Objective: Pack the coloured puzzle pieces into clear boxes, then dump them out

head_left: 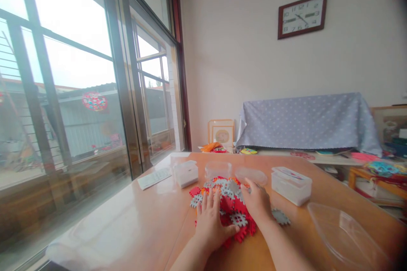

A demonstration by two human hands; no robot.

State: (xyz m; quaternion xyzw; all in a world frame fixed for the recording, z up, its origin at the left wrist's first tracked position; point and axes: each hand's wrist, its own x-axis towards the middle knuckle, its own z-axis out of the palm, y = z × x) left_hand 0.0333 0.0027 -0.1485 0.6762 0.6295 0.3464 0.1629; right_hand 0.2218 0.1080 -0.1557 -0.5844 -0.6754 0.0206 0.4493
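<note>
A heap of interlocking plastic building pieces with toothed edges, in red, grey and orange, lies on the wooden table [152, 220]. My left hand [210, 220] rests on the heap's near left side, fingers spread and thumb pointing right, over red pieces [226, 204]. At the heap's right side is my right hand [258, 201], its thumb and forefinger apart beside a grey piece [234, 187]. Its other fingers are partly hidden. Close to my right wrist, a separate grey toothed piece [281, 216] lies flat. Near my left thumb sits a grey window-like piece [238, 219].
Behind the heap stand a lidded clear box [186, 173] and an open clear container [218, 170], with a clear lid [251, 175] beside them. A white-clear box [291, 186] and a large transparent lid [345, 233] lie to the right. A paper sheet [154, 178] is at left.
</note>
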